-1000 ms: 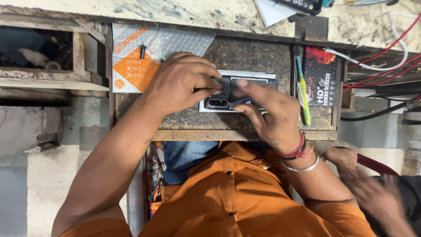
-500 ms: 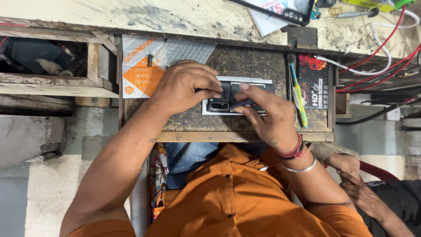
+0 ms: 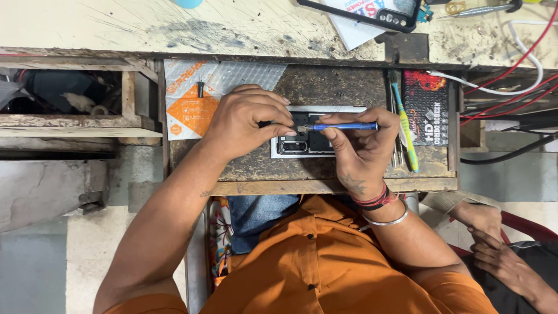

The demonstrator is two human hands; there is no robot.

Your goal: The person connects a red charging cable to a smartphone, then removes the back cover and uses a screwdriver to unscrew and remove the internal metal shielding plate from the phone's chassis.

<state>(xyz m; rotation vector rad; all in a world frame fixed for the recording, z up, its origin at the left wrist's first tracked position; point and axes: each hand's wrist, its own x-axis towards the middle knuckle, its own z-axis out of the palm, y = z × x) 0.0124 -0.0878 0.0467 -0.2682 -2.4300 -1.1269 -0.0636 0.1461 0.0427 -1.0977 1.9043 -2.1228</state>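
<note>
An opened phone (image 3: 311, 142) with its back off lies on a worn wooden pull-out shelf (image 3: 349, 168). My left hand (image 3: 247, 119) rests on the phone's left end, fingertips pressing on it. My right hand (image 3: 360, 148) holds a blue precision screwdriver (image 3: 343, 126) lying level, its tip pointing left onto the phone near my left fingertips. The phone's right part is hidden under my right hand.
An orange and clear packet (image 3: 197, 99) with a small black bit lies left of the phone. A green-yellow tool (image 3: 405, 128) and a dark red-black packet (image 3: 427, 107) lie at right. Another phone (image 3: 372, 14) and red and white cables (image 3: 511, 52) are on the upper bench. Another person's hands (image 3: 494, 244) are at bottom right.
My right hand now shows the blue screwdriver held level over the phone; earlier both hands covered the phone more closely. The camera view has shifted slightly.
</note>
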